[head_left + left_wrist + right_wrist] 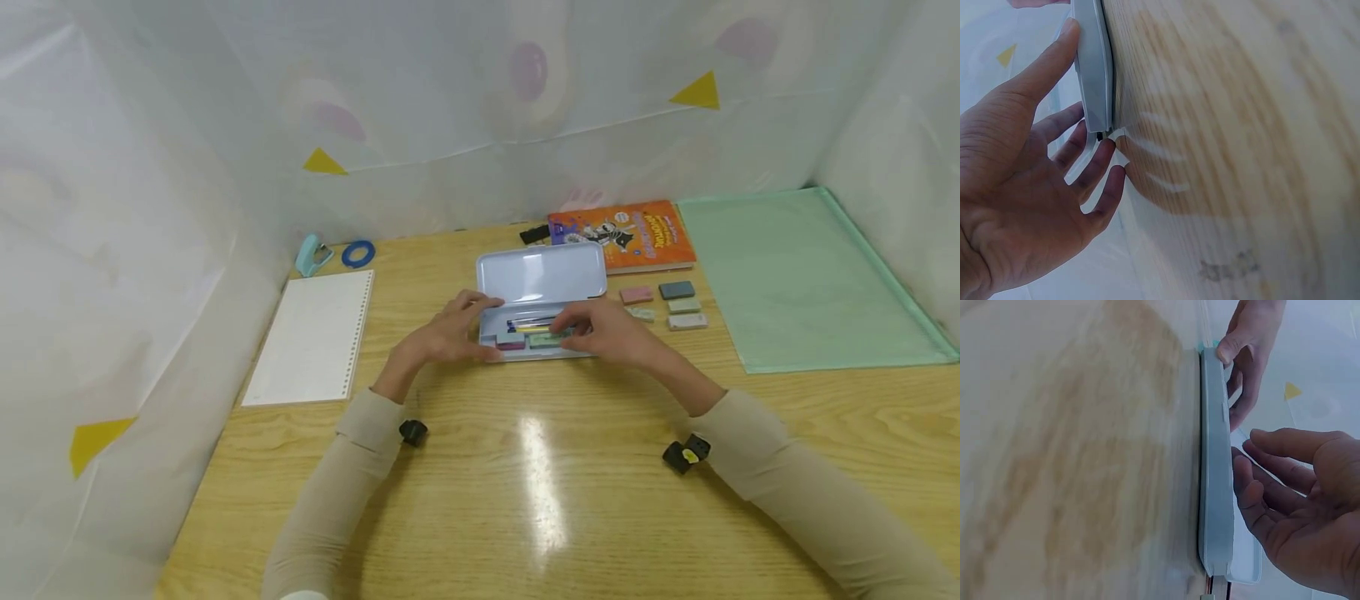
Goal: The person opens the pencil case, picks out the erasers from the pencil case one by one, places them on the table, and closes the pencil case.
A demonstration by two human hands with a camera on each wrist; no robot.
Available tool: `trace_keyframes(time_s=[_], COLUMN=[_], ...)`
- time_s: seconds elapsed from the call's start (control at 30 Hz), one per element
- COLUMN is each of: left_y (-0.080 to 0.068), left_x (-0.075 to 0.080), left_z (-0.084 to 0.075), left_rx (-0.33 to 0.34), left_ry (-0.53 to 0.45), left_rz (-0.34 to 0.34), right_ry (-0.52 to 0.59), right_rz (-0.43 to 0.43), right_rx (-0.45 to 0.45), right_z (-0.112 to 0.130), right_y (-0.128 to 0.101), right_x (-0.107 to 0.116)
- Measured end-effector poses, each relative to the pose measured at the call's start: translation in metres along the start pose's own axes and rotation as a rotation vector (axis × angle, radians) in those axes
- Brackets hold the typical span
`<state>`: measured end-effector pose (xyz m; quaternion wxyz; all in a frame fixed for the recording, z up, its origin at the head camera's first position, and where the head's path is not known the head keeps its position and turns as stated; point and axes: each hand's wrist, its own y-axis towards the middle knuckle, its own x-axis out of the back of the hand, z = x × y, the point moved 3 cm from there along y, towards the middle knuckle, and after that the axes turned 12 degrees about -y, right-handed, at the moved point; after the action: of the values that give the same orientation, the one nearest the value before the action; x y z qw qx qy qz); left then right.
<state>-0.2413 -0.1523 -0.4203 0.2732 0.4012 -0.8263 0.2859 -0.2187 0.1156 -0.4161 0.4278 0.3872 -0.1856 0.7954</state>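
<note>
On the light oak-grain wooden tabletop [540, 500], enclosed on three sides by white translucent sheeting with yellow triangles [150, 167], I see an open pale-blue metal pencil case [542, 287] at centre, lid raised toward the back wall. My view shows the left hand [450, 333] at the case's left end, fingers relaxed and spread, thumb laid along the front wall. The right hand [603, 329] rests over the tray's right half, fingers loosely extended above the erasers and pens inside; I cannot tell whether it pinches anything. Four small rectangular erasers [667, 304] lie just right of the case. Behind them lies an orange paperback book [622, 235]. A mint-green plastic document folder [802, 279] covers the right side. A white perforated loose-leaf pad [311, 337] lies at left, with a teal stapler [311, 254] and blue tape ring [358, 253] beyond it.
</note>
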Motion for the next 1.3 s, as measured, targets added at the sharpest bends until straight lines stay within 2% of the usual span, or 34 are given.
trace_keyframes(time_s=[0.27, 0.53, 0.8, 0.9, 1.07, 1.3], left_y=[0.0, -0.001, 0.0, 0.0, 0.0, 0.0], left_x=[0.0, 0.0, 0.001, 0.0, 0.0, 0.001], left_z=[0.0, 0.0, -0.001, -0.001, -0.001, -0.003], left_rx=[0.009, 0.018, 0.008, 0.004, 0.001, -0.004], left_ry=[0.001, -0.007, -0.004, -0.005, -0.003, 0.011], left_rz=[0.003, 0.006, 0.002, 0.0, 0.002, 0.009], right_ry=[-0.048, -0.152, -0.266, -0.225, -0.089, -0.026], right_rz=[0.026, -0.014, -0.09, -0.101, -0.085, -0.118], right_rx=[0.02, -0.012, -0.039, -0.051, -0.041, -0.014], right_z=[0.001, 0.01, 0.018, 0.019, 0.017, 0.011], right_y=[0.0, 0.002, 0.006, 0.006, 0.006, 0.003], right_x=[-0.003, -0.006, -0.011, -0.012, -0.012, -0.001])
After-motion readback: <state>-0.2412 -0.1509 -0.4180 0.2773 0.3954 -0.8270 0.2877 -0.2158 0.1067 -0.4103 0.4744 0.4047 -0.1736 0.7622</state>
